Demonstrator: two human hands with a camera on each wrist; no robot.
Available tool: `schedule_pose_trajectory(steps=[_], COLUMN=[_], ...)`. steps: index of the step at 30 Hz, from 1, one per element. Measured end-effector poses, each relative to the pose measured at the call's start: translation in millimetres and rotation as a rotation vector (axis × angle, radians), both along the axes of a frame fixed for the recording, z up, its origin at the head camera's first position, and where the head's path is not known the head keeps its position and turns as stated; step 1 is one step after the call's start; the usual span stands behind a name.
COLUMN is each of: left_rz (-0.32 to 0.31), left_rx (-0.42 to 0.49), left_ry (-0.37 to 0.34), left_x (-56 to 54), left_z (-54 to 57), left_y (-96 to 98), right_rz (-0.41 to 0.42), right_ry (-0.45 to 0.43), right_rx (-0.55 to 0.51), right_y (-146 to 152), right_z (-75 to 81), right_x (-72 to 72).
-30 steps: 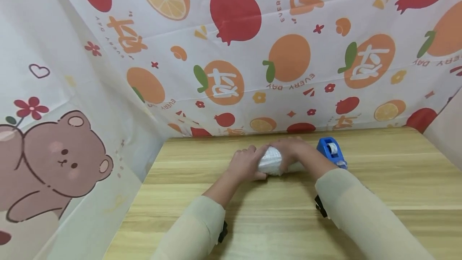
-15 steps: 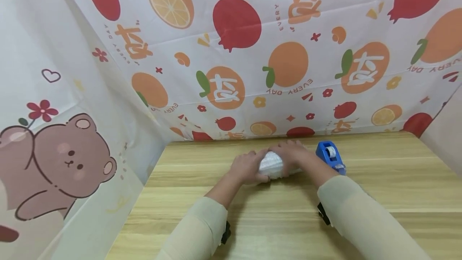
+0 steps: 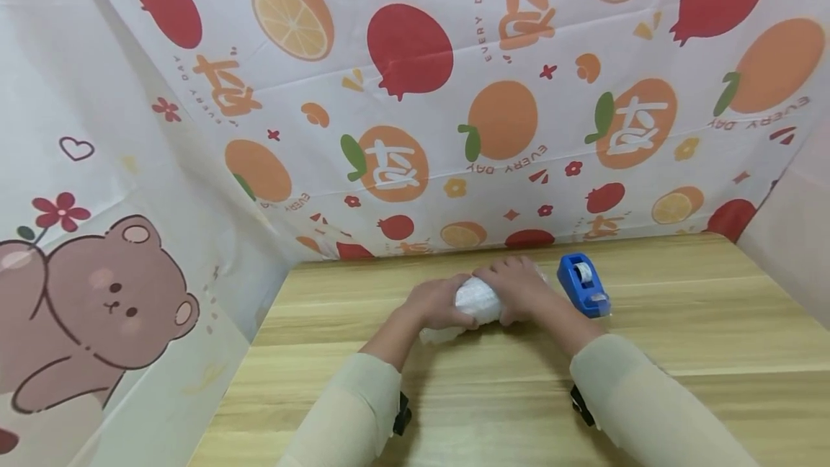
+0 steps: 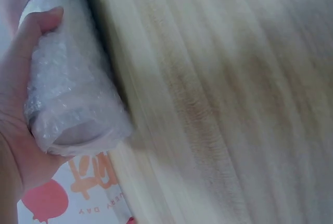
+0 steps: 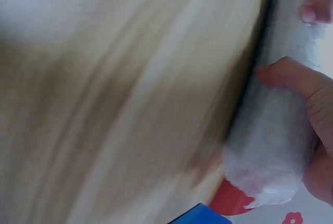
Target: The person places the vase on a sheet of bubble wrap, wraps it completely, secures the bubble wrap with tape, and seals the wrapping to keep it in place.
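A cylinder wrapped in bubble wrap point(image 3: 478, 300) lies on its side near the back of the table, between my two hands. My left hand point(image 3: 436, 303) grips its left part, with the thumb along the near side. My right hand point(image 3: 516, 288) curls over the right part, its fingers on top. In the left wrist view, a round rim shows through the clear wrap point(image 4: 73, 86) at one end. Loose, crumpled film covers the other end of the wrapped cylinder point(image 5: 268, 130) in the right wrist view. What is inside cannot be made out.
A blue tape dispenser point(image 3: 570, 281) with a roll of tape stands to the right of my right hand. The wood-grain table point(image 3: 480, 402) ends at a fruit-printed cloth point(image 3: 441, 114) behind. A bear-printed cloth point(image 3: 123, 294) hangs on the left.
The wrapped cylinder has turned slightly between my hands. Clear wrap now sticks out below my left hand, and my right fingers lie further over the top. The head view has shifted a little.
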State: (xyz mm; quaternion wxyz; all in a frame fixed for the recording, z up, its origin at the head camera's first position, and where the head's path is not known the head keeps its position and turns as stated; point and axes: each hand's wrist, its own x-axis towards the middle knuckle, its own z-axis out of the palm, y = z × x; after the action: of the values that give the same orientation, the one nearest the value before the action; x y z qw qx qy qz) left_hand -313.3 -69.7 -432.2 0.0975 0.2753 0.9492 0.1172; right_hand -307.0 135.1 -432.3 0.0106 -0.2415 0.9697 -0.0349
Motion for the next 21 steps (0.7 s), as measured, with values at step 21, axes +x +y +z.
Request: schedule_pose_trajectory(steps=[21], left_rz=[0.065], left_rx=[0.198], left_ry=[-0.279], left_x=[-1.0], left_z=[4.0], left_y=[-0.6], right_rz=[0.099], right_ry=[0.239], right_rx=[-0.072], right_y=[3], right_z=[-21.8], right_x=[-1.5])
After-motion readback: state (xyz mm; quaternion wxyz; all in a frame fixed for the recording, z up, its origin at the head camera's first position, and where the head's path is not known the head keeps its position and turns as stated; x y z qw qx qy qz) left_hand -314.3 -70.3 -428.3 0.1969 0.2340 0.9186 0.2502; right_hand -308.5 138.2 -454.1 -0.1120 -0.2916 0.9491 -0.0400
